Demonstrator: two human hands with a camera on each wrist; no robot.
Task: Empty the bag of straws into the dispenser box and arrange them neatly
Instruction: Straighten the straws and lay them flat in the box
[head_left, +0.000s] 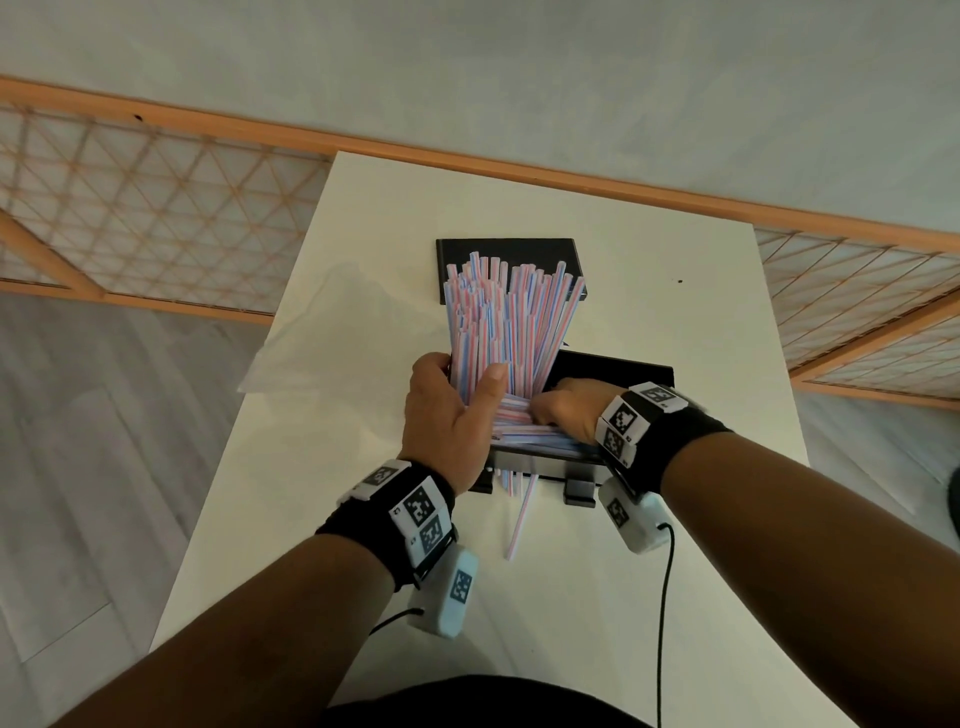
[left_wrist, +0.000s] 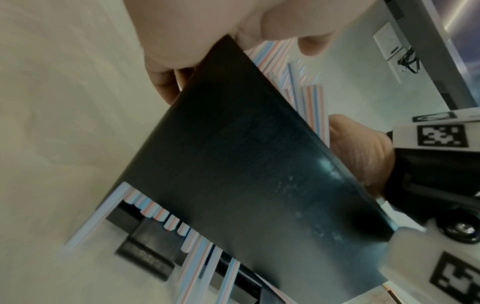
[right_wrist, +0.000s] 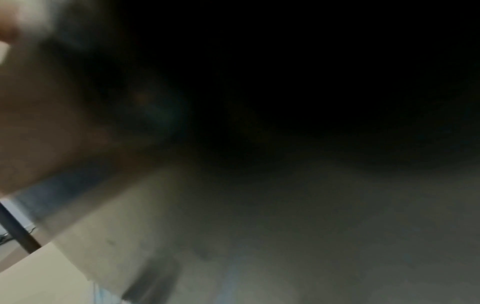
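A thick bundle of red, white and blue striped straws (head_left: 498, 322) stands upright at the left end of the black dispenser box (head_left: 540, 460). My left hand (head_left: 465, 371) grips the bundle low down, thumb in front. More straws (head_left: 519, 423) lie flat in the box. My right hand (head_left: 550, 410) reaches in from the right with its fingers curled into them. In the left wrist view the box's dark wall (left_wrist: 259, 174) fills the middle, with straw ends (left_wrist: 309, 98) above it and others (left_wrist: 155, 209) poking out below. The right wrist view is dark and blurred.
The empty clear bag (head_left: 332, 332) lies crumpled on the white table (head_left: 675, 322), left of the box. A black lid panel (head_left: 506, 252) sits behind the bundle. One loose straw (head_left: 522, 514) lies in front of the box. A cable (head_left: 665, 597) hangs near my right arm.
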